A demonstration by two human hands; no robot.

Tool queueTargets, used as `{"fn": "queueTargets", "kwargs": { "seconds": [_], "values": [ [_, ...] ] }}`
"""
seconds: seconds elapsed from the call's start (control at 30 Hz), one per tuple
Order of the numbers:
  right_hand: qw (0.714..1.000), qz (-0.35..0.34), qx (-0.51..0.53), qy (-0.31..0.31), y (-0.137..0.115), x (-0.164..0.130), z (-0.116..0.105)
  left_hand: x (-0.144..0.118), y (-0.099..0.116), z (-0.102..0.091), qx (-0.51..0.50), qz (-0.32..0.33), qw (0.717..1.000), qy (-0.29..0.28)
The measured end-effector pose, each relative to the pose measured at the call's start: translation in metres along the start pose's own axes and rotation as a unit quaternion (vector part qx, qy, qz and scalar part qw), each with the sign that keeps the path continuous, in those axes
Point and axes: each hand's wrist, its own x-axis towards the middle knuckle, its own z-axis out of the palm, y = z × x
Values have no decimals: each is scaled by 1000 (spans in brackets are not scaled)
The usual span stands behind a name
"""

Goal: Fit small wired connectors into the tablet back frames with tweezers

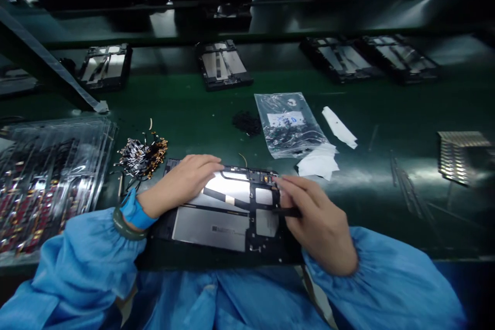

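My left hand point(181, 183) lies flat, fingers loosely spread, on the opened tablet point(228, 216) at the bench's near edge. My right hand point(319, 224) pinches a thin black tool point(288, 211) against its right side.

Dark green surface point(386, 180): opened tablet point(228, 211) at near edge; cable heap point(142, 156) left; plastic bag point(288, 124) and paper scraps point(319, 161) mid; four tablets along far edge.
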Motion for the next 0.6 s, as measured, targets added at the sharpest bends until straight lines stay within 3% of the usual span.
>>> {"fn": "queueTargets", "kwargs": {
  "seconds": [0.07,0.17,0.27,0.4,0.43,0.5,0.6],
  "values": [
    [995,100,25,-3,8,-10,0,6,-2,2,22,-31,999,-3],
    [976,186,94,-66,14,-17,2,13,-3,6,38,-31,998,-34],
    [936,265,187,-138,15,-18,-1,15,-5,3,1,-44,998,-37],
    [873,326,295,-211,19,-18,-9,15,-8,-17,-63,-101,993,7],
    [874,325,298,-203,20,-18,-10,15,-8,-23,-76,-114,990,20],
    [915,290,255,-116,21,-15,-11,14,-4,-31,-92,-136,986,26],
    [976,156,146,33,16,-3,-6,12,13,-26,-76,-162,984,0]
  ]
}}
